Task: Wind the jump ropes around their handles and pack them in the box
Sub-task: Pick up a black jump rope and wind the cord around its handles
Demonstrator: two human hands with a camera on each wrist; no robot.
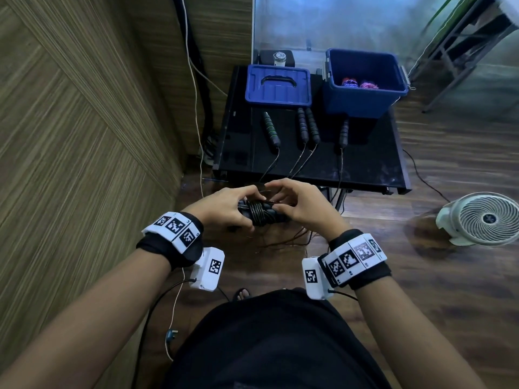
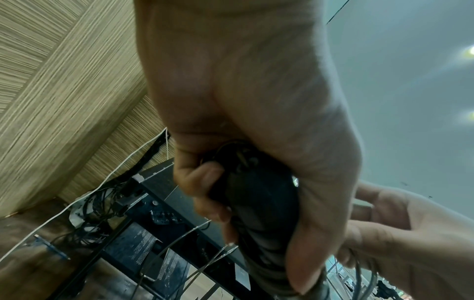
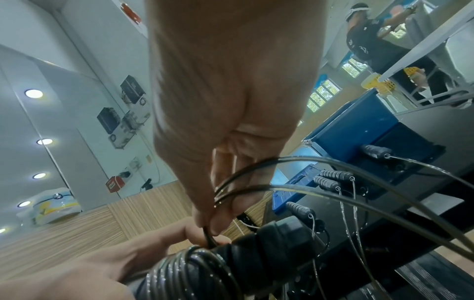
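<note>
In front of the black table (image 1: 365,164), my left hand (image 1: 227,206) grips a pair of black jump-rope handles (image 1: 261,216) with dark cord coiled round their middle (image 3: 195,270). My right hand (image 1: 297,203) pinches a loop of that cord (image 3: 223,190) just above the coil. On the table lie a green-banded handle (image 1: 271,129), two black handles side by side (image 1: 307,126) and one more black handle (image 1: 344,133); their cords hang over the front edge. The open blue box (image 1: 365,105) stands at the back right with coloured rope bundles (image 1: 356,84) inside.
The blue box lid (image 1: 278,85) lies at the back left of the table. A white fan (image 1: 483,219) stands on the wooden floor to the right. A wood-panelled wall (image 1: 70,136) is on the left, with cables running down it. Another person (image 3: 369,44) works at a far table.
</note>
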